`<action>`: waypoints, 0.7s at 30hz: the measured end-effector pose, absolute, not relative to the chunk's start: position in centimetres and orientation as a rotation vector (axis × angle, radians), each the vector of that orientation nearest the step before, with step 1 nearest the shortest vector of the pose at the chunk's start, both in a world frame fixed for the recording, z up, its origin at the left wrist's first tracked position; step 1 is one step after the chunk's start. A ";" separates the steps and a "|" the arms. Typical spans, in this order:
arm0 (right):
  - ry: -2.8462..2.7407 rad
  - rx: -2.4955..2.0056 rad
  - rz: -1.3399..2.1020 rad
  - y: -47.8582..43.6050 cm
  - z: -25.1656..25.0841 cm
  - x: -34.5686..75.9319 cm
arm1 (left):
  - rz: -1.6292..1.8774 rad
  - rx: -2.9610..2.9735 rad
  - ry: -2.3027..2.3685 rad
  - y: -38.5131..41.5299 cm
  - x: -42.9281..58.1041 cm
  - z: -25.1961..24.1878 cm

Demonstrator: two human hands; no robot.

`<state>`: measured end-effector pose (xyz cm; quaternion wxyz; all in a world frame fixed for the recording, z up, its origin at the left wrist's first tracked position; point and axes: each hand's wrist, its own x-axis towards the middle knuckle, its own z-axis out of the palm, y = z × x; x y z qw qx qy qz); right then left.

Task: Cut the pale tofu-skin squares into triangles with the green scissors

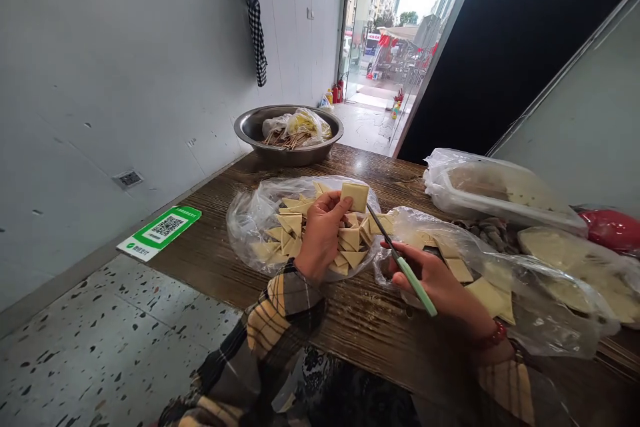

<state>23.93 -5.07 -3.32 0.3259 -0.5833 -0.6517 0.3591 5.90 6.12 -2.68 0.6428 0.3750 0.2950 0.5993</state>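
Note:
My left hand (323, 233) pinches a pale yellow folded square of what looks like tofu sheet (355, 197), held upright above a pile. My right hand (425, 277) is closed around a knife (410, 280) with a light green handle. Its dark, narrow blade points up and left, the tip close to the square's lower right corner. Beneath my left hand, several cut triangular pieces (287, 223) lie heaped on a clear plastic bag (245, 217). Another pale piece (383, 224) sits just behind the blade. Right of my right hand, larger pale sheets (493, 297) rest in an open plastic bag (545, 327).
A metal basin (295, 157) with skewers and bagged food stands at the table's far end. A green QR-code sign (163, 230) lies at the left edge. To the right are a bag-wrapped plastic tray (500, 187) and a red bundle (610, 228). Crumbs dot the wooden table (365, 327).

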 end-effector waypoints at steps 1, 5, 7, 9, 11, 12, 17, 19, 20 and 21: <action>-1.728 -1.534 0.955 -4.9 -3.1 23.8 | 1.371 0.864 0.676 6.2 5.9 -2.7; -1.763 -1.525 1.007 -4.0 -2.3 23.1 | 1.362 0.868 0.646 6.2 5.8 -2.7; -1.745 -1.474 1.061 -3.8 -2.2 22.8 | 1.348 0.874 0.639 6.1 5.8 -2.6; -1.710 -1.426 1.126 -3.7 -2.2 22.7 | 1.315 0.900 0.640 6.0 5.8 -2.5; -1.676 -1.402 1.175 -3.8 -2.4 22.8 | 1.276 0.929 0.637 5.8 5.9 -2.4; -1.664 -1.397 1.189 -3.8 -2.5 22.9 | 1.260 0.939 0.636 5.8 5.9 -2.4; -1.631 -1.368 1.214 -4.0 -3.2 23.4 | 1.233 0.977 0.656 5.9 6.0 -2.6; -1.622 -1.350 1.217 -4.0 -3.3 23.5 | 1.229 0.989 0.653 5.9 6.0 -2.7; -1.616 -1.341 1.217 -4.0 -3.4 23.6 | 1.229 0.996 0.652 5.9 6.0 -2.6; -1.609 -1.335 1.219 -4.0 -3.4 23.6 | 1.230 1.005 0.652 5.9 6.0 -2.6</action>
